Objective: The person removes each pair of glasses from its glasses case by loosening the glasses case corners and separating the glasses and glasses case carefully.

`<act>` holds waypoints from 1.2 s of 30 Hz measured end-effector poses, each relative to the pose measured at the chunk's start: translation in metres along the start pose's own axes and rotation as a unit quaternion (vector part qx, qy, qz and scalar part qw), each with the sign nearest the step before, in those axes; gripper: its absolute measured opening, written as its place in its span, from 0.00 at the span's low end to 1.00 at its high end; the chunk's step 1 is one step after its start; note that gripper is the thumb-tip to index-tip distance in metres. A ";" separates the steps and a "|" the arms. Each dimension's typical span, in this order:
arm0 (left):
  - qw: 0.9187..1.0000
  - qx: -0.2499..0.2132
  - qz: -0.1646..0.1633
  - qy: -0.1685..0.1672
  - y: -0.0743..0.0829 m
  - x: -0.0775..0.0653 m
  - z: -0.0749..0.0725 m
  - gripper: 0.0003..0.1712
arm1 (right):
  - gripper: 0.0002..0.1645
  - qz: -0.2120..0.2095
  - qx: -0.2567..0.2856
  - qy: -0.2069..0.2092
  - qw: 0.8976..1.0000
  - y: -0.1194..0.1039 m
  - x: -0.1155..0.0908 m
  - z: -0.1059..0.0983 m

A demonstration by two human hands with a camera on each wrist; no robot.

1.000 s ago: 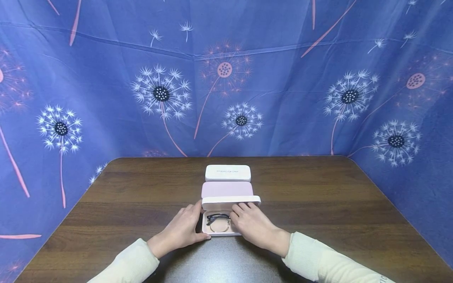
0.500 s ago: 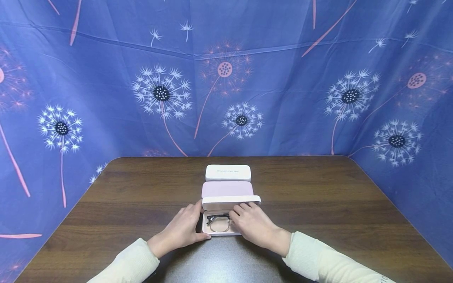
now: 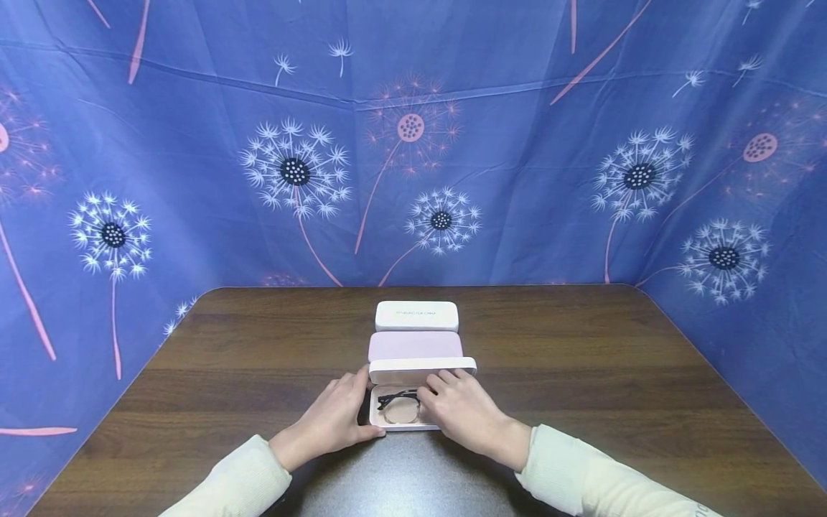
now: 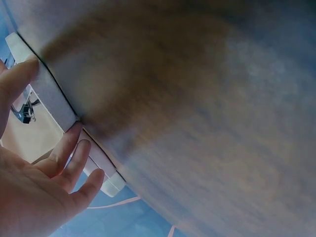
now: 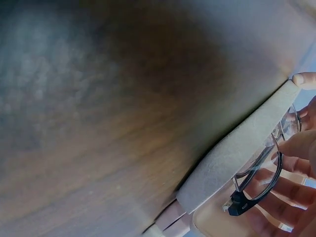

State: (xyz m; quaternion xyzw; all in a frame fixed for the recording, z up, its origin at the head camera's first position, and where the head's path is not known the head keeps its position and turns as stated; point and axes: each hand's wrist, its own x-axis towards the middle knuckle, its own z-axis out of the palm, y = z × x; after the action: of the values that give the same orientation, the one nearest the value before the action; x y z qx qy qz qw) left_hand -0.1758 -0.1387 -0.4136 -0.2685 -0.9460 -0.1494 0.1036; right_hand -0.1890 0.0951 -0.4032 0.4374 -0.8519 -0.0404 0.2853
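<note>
In the head view, an open white glasses case lies on the table with its lid raised at the back. Inside it rests a pair of glasses with a black upper frame and thin rims. My left hand holds the case's left end, thumb at the front corner and fingers behind. Reaching into the right half, my right hand covers part of the glasses. The right wrist view shows its thumb and fingers pinching the glasses above the peach-coloured lining. The far lens is mostly hidden by that hand.
Directly behind the open case lies a closed lilac case, and behind that a closed white case with small lettering. The brown wooden table ends at a blue dandelion-print cloth.
The glasses have shifted slightly in the case, their black frame tilting a little, as my right hand edges slightly left. My left hand and the case stay where they were.
</note>
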 end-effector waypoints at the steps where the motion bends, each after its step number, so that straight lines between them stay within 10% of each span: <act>1: 1.000 0.000 0.000 0.000 0.000 0.000 0.000 0.53 | 0.11 0.000 0.000 0.004 1.000 0.000 0.000 0.000; 36: 1.000 -0.002 -0.009 -0.012 0.000 0.000 0.000 0.57 | 0.23 0.035 -0.040 0.073 0.996 0.023 -0.024 -0.018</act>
State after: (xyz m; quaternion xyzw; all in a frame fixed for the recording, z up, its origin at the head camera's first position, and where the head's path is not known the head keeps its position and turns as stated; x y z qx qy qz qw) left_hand -0.1756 -0.1387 -0.4135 -0.2622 -0.9493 -0.1484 0.0903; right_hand -0.1852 0.1304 -0.3915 0.3974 -0.8412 -0.0323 0.3653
